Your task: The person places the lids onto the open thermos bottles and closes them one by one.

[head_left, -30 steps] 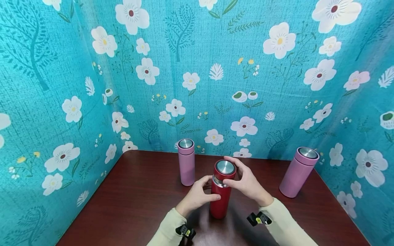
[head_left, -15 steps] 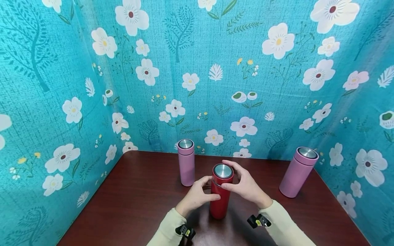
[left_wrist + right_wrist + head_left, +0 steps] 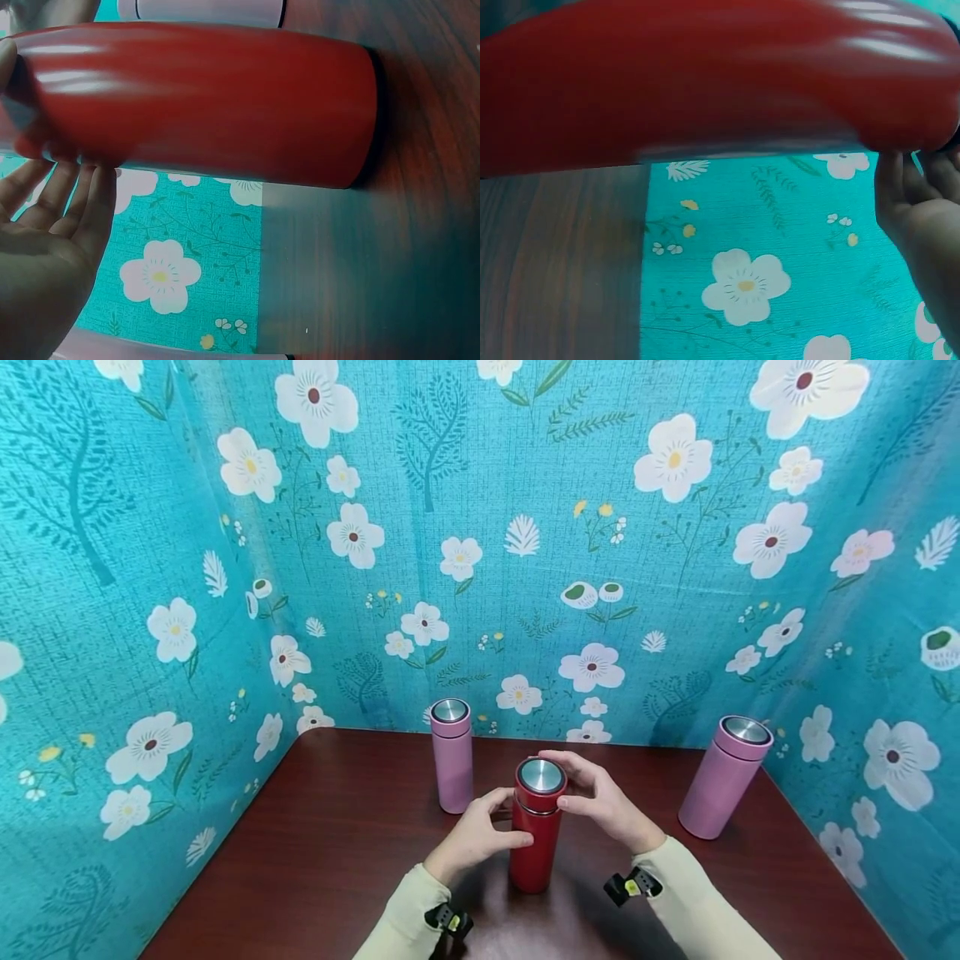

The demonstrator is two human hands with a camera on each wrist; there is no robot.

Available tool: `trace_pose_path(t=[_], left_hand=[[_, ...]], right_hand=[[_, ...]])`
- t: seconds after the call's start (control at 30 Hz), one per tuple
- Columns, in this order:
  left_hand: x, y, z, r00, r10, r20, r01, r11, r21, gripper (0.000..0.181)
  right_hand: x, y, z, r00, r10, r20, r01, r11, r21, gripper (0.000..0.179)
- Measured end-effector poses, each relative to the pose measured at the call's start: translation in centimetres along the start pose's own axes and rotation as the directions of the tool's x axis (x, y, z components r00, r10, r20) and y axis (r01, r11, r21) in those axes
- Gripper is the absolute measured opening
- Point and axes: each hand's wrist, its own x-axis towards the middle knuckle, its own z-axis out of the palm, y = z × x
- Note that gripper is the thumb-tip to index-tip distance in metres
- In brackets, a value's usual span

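A red thermos flask (image 3: 534,860) stands upright on the table in the head view, its red lid (image 3: 538,802) with a silver top sitting on the body. Only a thin bright line shows between lid and body. My left hand (image 3: 478,833) grips the upper body from the left, thumb across the front. My right hand (image 3: 603,802) holds the lid from the right, its thumb at the lid's front edge and the other fingers behind. The flask's red body (image 3: 217,105) fills much of the left wrist view. In the right wrist view, fingertips reach the flask (image 3: 705,82) near its top.
A pink thermos flask (image 3: 453,772) stands behind the red one, slightly left. Another pink flask (image 3: 716,789) stands at the right side. The dark wooden table (image 3: 337,843) meets a blue flowered cloth (image 3: 480,635) at its back and sides.
The lid was raised and tilted, with the silver neck showing; it has come down onto the body. My right hand has lowered with it, and its thumb has shifted right. My left hand has kept its grip.
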Motion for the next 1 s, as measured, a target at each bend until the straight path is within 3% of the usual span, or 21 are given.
trace_pose_path(t=[0.23,0.47,0.73,1.0], left_hand=[[0.04,0.09,-0.01,1.0,-0.005,0.006,0.005,1.0,-0.009,0.056],[-0.01,-0.11,0.02,1.0,-0.013,-0.011,0.013,1.0,0.017,0.055],[-0.14,-0.01,-0.02,1.0,-0.001,-0.005,0.002,1.0,0.021,0.055],[0.08,-0.32,-0.27,0.998,0.037,0.042,-0.037,0.999,0.003,0.053]], right_hand=[[0.0,0.19,0.0,0.999,-0.023,-0.043,0.021,0.999,-0.042,0.056],[-0.05,-0.07,0.56,0.997,-0.013,-0.08,0.003,0.992,-0.124,0.066],[0.09,0.02,0.62,0.998,-0.031,-0.056,0.023,0.989,-0.144,0.063],[-0.03,0.17,-0.02,0.999,-0.03,0.017,0.031,0.998,-0.061,0.061]])
